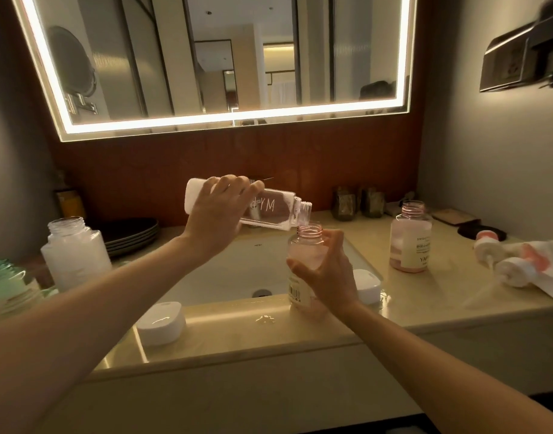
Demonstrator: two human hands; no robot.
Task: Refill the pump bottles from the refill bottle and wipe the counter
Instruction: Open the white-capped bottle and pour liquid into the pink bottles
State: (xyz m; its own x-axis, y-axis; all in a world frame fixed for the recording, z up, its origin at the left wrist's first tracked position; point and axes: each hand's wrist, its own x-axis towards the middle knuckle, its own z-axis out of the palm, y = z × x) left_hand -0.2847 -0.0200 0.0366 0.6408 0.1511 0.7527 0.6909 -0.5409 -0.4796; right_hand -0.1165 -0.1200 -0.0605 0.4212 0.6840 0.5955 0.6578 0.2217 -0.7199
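Observation:
My left hand (219,214) grips the clear refill bottle (273,211), tipped almost flat with its open neck pointing right over a pink pump bottle (305,245). My right hand (327,270) holds that pink bottle upright at the sink's front right edge; its pump is off. A second open pink bottle (410,238) stands on the counter to the right. An open white bottle (74,252) stands at the left. Two removed pump heads (500,258) lie on a white cloth (547,270) at the far right.
The sink basin (237,277) sits in the middle of the cream counter (425,292). Two white lidded boxes (161,322) rest on its rim. Dark plates (131,233) are stacked back left, two dark glasses (356,202) back right. A small puddle (264,319) shines on the front edge.

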